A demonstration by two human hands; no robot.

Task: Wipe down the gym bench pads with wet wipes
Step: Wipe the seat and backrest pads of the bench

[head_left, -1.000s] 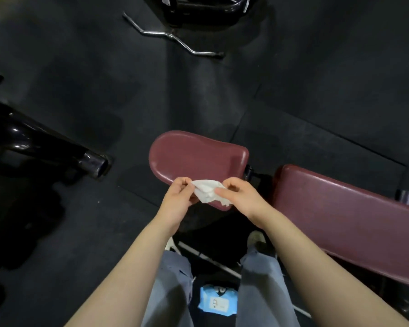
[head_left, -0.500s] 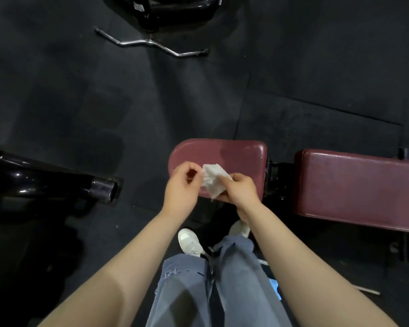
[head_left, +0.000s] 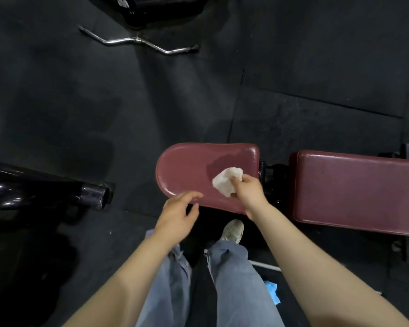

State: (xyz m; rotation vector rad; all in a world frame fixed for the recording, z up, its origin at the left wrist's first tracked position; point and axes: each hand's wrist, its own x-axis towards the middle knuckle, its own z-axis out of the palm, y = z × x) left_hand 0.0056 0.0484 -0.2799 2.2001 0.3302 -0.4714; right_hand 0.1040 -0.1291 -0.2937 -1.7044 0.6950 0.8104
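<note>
We stand at the near edge of the seat pad (head_left: 187, 171), w/ bare dark floor (head_left: 104, 102) beyond its far edge and off its rounded left end. A black tube (head_left: 92, 195) ends near that rounded end; a bent metal bar (head_left: 137, 41) lies well apart, further out. The seat pad's long axis runs left-right, square end facing the back pad (head_left: 359, 192), a gap w/ dark hardware between them. Our right hand (head_left: 249, 192) is clamped on a crumpled white wipe (head_left: 226, 181), pressing it onto the seat pad's right half. Our left hand (head_left: 176, 214) holds nothing, fingers loosely spread over the pad's near edge; touching or not, can't tell.
</note>
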